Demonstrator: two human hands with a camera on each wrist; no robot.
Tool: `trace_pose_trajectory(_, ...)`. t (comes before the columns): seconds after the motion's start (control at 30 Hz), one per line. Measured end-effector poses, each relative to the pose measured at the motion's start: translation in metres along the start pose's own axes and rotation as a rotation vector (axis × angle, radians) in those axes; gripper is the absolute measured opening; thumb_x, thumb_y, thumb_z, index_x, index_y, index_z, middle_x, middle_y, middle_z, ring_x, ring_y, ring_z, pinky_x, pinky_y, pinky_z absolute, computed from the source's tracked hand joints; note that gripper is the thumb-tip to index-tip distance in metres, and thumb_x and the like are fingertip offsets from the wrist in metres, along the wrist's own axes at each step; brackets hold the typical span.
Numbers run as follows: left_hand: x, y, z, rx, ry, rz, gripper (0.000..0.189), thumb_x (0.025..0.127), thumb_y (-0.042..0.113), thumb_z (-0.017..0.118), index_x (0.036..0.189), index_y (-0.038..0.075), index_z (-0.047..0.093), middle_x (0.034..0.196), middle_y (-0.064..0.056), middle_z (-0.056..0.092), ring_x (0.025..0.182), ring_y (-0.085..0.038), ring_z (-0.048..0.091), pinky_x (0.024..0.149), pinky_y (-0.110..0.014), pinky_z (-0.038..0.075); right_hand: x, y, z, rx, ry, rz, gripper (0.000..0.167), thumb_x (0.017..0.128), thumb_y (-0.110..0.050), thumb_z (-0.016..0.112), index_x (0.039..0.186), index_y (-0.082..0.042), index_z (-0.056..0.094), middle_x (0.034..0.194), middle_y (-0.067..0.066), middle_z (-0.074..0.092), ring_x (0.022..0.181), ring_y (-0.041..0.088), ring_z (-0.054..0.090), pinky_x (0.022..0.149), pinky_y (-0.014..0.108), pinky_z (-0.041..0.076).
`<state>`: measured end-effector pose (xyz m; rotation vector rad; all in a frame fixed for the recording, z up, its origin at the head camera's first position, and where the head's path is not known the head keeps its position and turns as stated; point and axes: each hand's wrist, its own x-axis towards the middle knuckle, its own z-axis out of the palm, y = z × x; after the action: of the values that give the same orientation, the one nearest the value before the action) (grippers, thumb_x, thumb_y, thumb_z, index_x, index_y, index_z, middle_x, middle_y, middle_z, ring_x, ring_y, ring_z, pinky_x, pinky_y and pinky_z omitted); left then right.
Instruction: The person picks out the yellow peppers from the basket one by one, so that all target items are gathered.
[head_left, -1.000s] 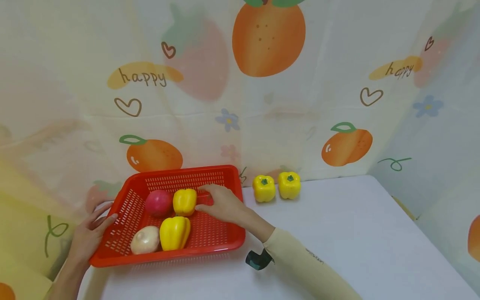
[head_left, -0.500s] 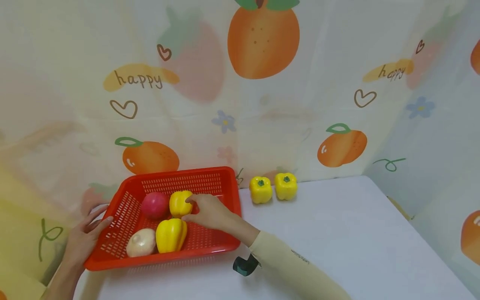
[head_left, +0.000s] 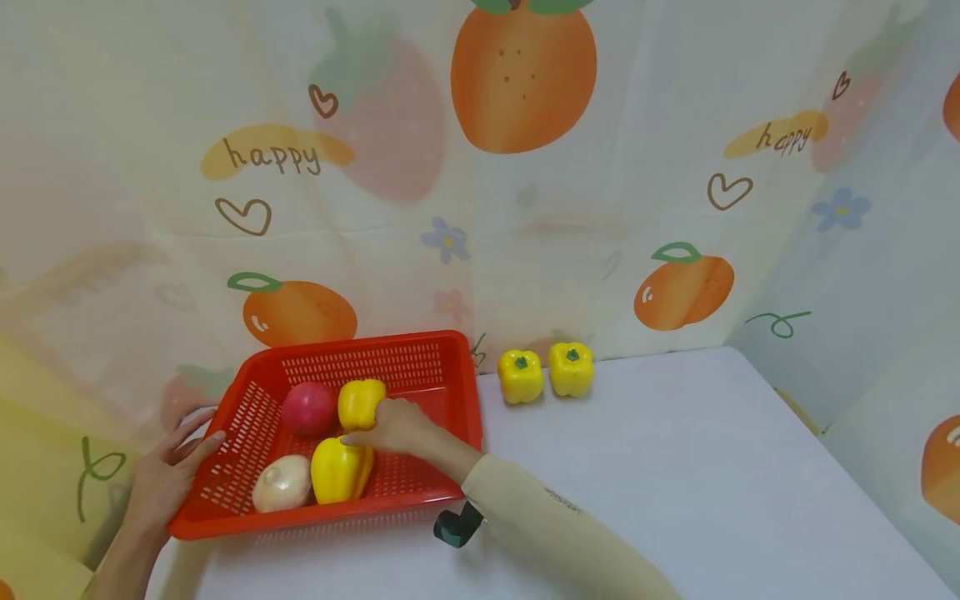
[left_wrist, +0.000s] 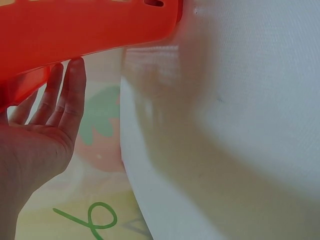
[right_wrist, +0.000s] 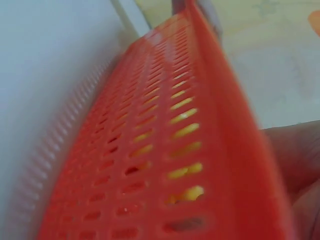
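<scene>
In the head view, my left hand (head_left: 168,475) grips the left rim of a red plastic basket (head_left: 468,400), thumb over the edge. The left wrist view shows its fingers (left_wrist: 75,95) under the rim. Inside the basket, my right hand (head_left: 401,427) reaches between a back yellow bell pepper (head_left: 360,403) and a front yellow bell pepper (head_left: 341,473). Its thumb overlaps the front pepper's top; the other fingertips are hidden, and I cannot tell whether it holds either pepper. A magenta round fruit (head_left: 309,408) and a pale, knobbed round vegetable (head_left: 282,483) lie at the left.
Two more yellow bell peppers, the left one (head_left: 521,377) and the right one (head_left: 572,369), stand on the white table (head_left: 637,467) beyond the basket's right side. A fruit-patterned cloth (head_left: 540,200) hangs behind. A dark wrist device (head_left: 457,527) shows under the right sleeve.
My right hand has moved left and slightly down, from the back pepper's right side to the gap between both peppers. The left hand keeps its hold on the rim.
</scene>
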<state>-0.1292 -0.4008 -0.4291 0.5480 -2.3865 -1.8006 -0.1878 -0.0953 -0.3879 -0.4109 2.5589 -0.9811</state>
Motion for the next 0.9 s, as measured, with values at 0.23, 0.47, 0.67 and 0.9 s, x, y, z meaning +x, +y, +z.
trace_pose_trajectory(0.23,0.000,0.000,0.000,0.042,0.017,0.006,0.057,0.092,0.037,0.067,0.145,0.028,0.049,0.083,0.034,0.057,0.069,0.003,0.063,0.059,-0.022,0.055,0.006,-0.006,0.012,0.035,-0.043,0.096,0.047,0.083,-0.057,0.069,0.085,-0.012,0.057,0.069,0.003,0.051,0.068,0.015,0.052,0.058,0.027,0.039)
trace_pose_trajectory(0.47,0.000,0.000,0.001,0.052,0.017,0.002,0.062,0.092,0.039,0.066,0.148,0.023,0.044,0.084,0.033,0.058,0.071,0.004,0.062,0.061,-0.022,0.056,0.011,-0.008,0.023,0.062,-0.085,0.126,0.045,0.080,-0.056,0.072,0.094,-0.014,0.059,0.078,0.000,0.057,0.076,0.015,0.053,0.071,0.030,0.050)
trace_pose_trajectory(0.67,-0.001,0.000,0.001,0.062,0.020,0.003,0.060,0.092,0.040,0.066,0.147,0.025,0.046,0.083,0.033,0.057,0.070,0.003,0.062,0.060,-0.022,0.056,0.013,-0.009,0.026,0.006,-0.085,0.093,0.043,0.079,-0.053,0.075,0.085,-0.014,0.058,0.071,0.001,0.054,0.071,0.013,0.051,0.062,0.026,0.044)
trace_pose_trajectory(0.9,0.001,-0.002,0.001,0.076,0.024,0.015,0.059,0.093,0.039,0.066,0.147,0.025,0.046,0.083,0.034,0.057,0.070,0.003,0.063,0.060,-0.022,0.056,0.009,-0.011,0.026,0.023,-0.089,0.073,0.041,0.077,-0.049,0.079,0.087,-0.015,0.059,0.071,0.000,0.055,0.071,0.012,0.052,0.063,0.025,0.046)
